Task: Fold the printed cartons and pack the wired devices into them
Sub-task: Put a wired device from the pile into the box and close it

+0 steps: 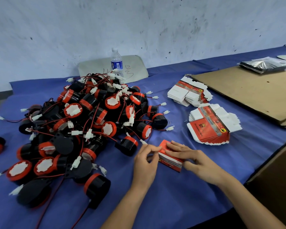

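Observation:
A small red and white printed carton point(171, 160) lies on the blue cloth in front of me. My right hand point(195, 161) rests flat on its top and far end. My left hand point(146, 160) pinches the carton's left end flap between thumb and fingers. To the left is a large heap of black and red round wired devices point(89, 116) with white plugs on red and black leads. Two stacks of flat unfolded cartons point(211, 124) point(189, 94) sit behind my hands to the right.
A water bottle point(116, 61) stands behind the heap against a grey board. Flat brown cardboard sheets point(248, 90) lie at the right, with a black plastic-wrapped pack point(262, 66) on them. A brown box wall point(277, 184) rises at the right edge.

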`<state>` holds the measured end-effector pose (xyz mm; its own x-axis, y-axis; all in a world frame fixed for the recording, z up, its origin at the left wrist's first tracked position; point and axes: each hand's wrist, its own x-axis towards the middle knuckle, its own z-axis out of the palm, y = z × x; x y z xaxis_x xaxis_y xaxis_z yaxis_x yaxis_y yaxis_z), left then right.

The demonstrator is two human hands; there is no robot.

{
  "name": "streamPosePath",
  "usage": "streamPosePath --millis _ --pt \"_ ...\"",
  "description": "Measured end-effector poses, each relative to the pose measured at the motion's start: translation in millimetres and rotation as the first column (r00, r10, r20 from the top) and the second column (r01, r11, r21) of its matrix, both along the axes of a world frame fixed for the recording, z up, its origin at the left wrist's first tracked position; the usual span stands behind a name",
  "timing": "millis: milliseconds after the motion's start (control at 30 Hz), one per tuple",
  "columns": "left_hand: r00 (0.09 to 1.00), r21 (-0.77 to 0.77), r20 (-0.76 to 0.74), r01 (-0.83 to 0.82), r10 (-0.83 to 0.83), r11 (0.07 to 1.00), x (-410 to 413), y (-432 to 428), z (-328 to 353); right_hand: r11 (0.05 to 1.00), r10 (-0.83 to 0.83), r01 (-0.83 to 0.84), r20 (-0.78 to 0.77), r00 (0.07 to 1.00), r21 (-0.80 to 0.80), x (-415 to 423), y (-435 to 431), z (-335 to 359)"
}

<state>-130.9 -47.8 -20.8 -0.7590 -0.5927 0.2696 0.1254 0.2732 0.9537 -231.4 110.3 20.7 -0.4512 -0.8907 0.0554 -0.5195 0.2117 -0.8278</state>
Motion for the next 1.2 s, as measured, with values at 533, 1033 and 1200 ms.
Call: streamPosePath --millis 533,1033,1200 --pt "0.997 -0.539 0.040 -0.040 0.073 0.841 9.2 3.5 -3.5 0.985 0.020 0.101 -0.665 0.747 0.143 0.9 9.6 -28.9" --pt "0.974 -0.315 0.079 0.225 -0.211 0.922 18.8 3.2 -4.5 0.747 -0.391 0.579 0.488 0.780 -0.327 43.2 -23.5 -25.6" --pt "0.973 -0.294 0.053 0.232 -0.226 0.927 19.2 3.2 -7.0 0.560 -0.641 0.717 0.332 0.692 -0.415 57.4 -43.4 -27.7"
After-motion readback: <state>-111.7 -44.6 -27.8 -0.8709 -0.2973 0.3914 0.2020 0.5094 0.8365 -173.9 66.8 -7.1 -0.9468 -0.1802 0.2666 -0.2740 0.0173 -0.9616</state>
